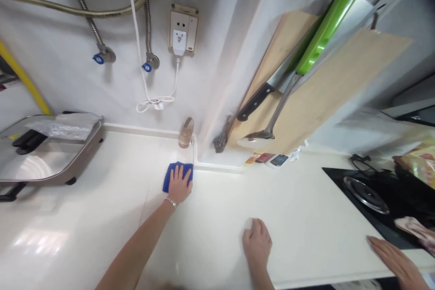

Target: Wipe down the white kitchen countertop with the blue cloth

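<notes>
- Left hand [180, 186]: fingers spread, flat on a blue fabric cloth [167, 179] beside the wall [217, 72].
- Right hand [257, 240]: curled into a loose fist on the smooth, glossy white counter [217, 217].

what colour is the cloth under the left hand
The cloth under the left hand is deep blue, seen best in the head view.

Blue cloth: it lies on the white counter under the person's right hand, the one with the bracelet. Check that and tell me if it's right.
Not quite: the head view shows the blue cloth under the person's left hand, not the right. It does lie on the white counter, and that hand wears the bracelet.
</notes>
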A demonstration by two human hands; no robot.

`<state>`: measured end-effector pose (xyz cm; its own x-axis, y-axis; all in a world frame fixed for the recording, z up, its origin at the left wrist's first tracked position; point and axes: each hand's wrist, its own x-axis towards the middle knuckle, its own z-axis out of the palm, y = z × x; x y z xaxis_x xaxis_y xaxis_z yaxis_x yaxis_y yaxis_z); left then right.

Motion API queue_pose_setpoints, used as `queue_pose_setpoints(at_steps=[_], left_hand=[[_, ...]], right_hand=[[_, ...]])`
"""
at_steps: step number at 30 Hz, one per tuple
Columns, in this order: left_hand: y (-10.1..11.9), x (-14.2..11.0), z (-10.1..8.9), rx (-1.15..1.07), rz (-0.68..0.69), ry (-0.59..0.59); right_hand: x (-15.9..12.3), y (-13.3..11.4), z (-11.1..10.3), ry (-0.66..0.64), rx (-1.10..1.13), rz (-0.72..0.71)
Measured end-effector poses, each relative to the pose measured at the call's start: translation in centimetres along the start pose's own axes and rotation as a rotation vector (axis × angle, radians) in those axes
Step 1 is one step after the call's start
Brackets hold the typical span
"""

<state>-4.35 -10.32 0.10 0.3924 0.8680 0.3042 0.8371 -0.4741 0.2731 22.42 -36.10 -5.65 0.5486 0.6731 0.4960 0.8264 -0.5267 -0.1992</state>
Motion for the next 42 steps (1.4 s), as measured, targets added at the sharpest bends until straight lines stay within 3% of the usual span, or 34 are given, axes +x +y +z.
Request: queue_pose_setpoints(at_steps=[4,7,10,13,17,22,28,36,42], left_hand=[[1.0,-4.6,-1.2,-0.021,0.073,-0.011],[0.4,-8.9,-2.8,-0.043,0.212,-0.029],[-1.3,-13.4,-5.0,-0.040,0.325,-0.065],[-3.7,-17.0,-7.2,-0.026,0.341,-0.080],[-6.7,-17.9,-8.7,0.017,0.294,-0.071],[-9.5,-12.4,-7.6,0.043,0.136,-0.034],[-10.0,-3.0,-4.8,0.050,-0.072,0.024],[-9.7,7.6,-1.0,0.025,-0.174,0.064],[-10.4,12.7,0.8,0.021,-0.172,0.062]], right_hand=[[0.0,-0.1,-0.2,0.007,0.007,0.002],[-0.1,0.1,-0.2,0.026,0.022,-0.015],[-0.3,0.5,-0.1,0.055,0.050,-0.049],[-0.3,0.8,0.0,0.064,0.077,-0.066],[-0.3,0.8,-0.1,0.034,0.068,-0.077],[-0.2,0.4,-0.5,0.032,0.037,-0.072],[0.1,-0.3,-1.2,-0.023,0.065,-0.004],[0.5,0.0,-0.8,-0.021,0.060,0.049],[0.6,0.9,-0.6,-0.062,0.042,-0.005]])
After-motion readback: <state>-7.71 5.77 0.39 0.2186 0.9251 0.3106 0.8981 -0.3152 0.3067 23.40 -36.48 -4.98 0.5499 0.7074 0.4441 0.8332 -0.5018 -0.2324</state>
